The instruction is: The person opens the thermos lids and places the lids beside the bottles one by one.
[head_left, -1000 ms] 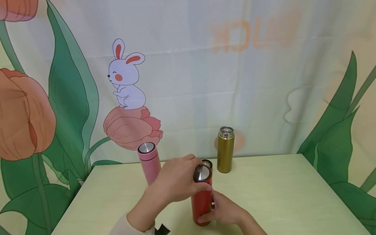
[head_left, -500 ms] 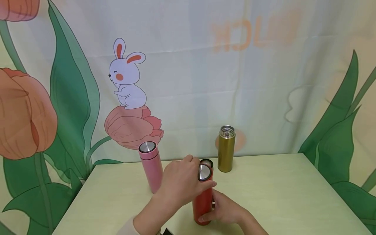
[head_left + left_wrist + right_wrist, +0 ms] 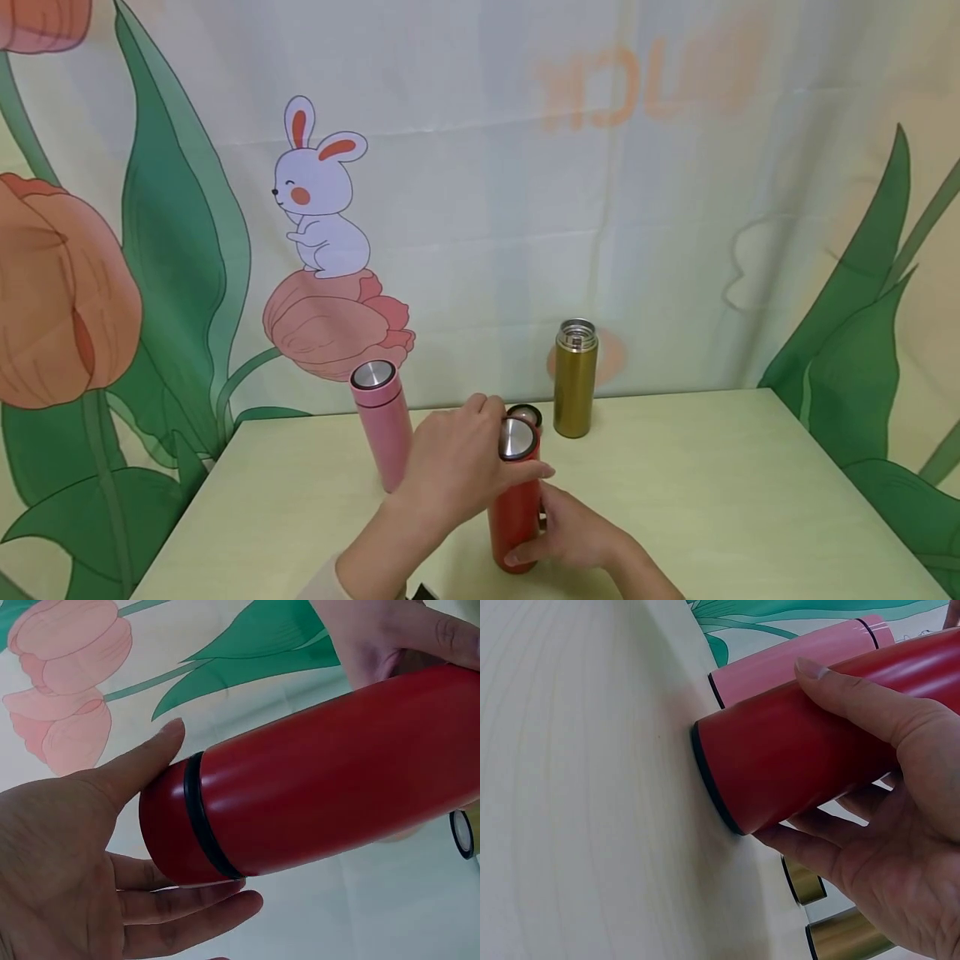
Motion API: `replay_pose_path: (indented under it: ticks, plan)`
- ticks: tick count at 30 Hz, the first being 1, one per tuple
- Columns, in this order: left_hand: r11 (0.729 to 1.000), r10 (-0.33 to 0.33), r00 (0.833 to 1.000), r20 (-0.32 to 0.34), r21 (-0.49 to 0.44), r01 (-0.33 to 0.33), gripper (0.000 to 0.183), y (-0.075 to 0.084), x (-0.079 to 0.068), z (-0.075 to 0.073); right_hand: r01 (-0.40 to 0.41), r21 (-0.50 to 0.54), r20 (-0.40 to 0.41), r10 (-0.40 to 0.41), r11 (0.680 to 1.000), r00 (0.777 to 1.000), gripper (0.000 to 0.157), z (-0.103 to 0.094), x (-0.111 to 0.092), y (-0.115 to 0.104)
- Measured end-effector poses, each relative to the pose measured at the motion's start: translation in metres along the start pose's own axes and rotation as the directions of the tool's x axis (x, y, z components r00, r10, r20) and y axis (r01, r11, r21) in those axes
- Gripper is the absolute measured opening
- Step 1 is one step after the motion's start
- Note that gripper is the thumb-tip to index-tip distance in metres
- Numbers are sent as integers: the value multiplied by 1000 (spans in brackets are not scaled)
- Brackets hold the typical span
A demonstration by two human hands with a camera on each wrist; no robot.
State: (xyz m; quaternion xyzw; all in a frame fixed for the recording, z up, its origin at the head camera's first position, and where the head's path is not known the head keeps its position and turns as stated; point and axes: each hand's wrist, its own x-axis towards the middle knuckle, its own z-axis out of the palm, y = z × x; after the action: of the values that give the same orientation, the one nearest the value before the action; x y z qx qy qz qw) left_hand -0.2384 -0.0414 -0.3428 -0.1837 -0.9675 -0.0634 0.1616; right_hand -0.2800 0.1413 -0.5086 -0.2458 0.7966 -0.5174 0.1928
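Observation:
A red thermos flask (image 3: 514,517) stands upright on the table, its lid with a steel top (image 3: 518,438) screwed or set on. My left hand (image 3: 453,471) holds the lid, thumb on the near side and fingers round the far side. In the left wrist view, the thumb and fingers of that hand (image 3: 67,847) lie about the red lid (image 3: 161,825), just beyond a black ring. Low on the body, my right hand (image 3: 573,529) grips the flask. Its thumb crosses the red body (image 3: 780,761) in the right wrist view, with the fingers underneath.
A pink thermos flask (image 3: 384,433), lid on, stands left of the left hand. Farther back on the right is a gold flask (image 3: 575,392) with an uncovered steel mouth. Behind the red flask sits a small gold lid (image 3: 804,881). A printed curtain (image 3: 465,208) hangs behind the table (image 3: 720,500).
My left hand has turned slightly on the lid, its thumb shifting right and a little away. The right hand and the red flask stay almost where they were.

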Motion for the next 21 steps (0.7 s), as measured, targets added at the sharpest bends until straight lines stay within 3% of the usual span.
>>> replay_pose_path:
  ticks: [3, 6, 8, 12, 15, 18, 21]
  plan:
    - [992, 10, 999, 45, -125, -4, 74, -5, 2, 1, 6, -1, 2, -6, 1000, 1000, 66, -1, 0, 0]
    - [950, 100, 988, 120, -306, -59, 75, -14, 4, 0, 5, 15, 7, -5, 1000, 1000, 70, -2, 0, -1]
    - [898, 205, 965, 161, -424, -120, 79, -21, 6, 0, 6, 27, 14, -6, 1000, 1000, 72, -2, 0, -1]
    - [752, 418, 891, 175, -617, -232, 75, -35, 10, 0, 10, 37, 15, -11, 999, 1000, 72, -3, 1, 0]
    - [657, 504, 850, 154, -707, -262, 61, -43, 11, 1, 5, 29, 11, -5, 1000, 1000, 71, -3, 1, 1]
    - [596, 547, 827, 130, -754, -276, 55, -48, 12, 4, 2, 21, 7, -2, 1000, 1000, 70, -3, 2, 3]
    - [564, 564, 817, 119, -778, -276, 56, -52, 14, 7, 6, 12, -2, -6, 1000, 1000, 70, -2, 2, 4]
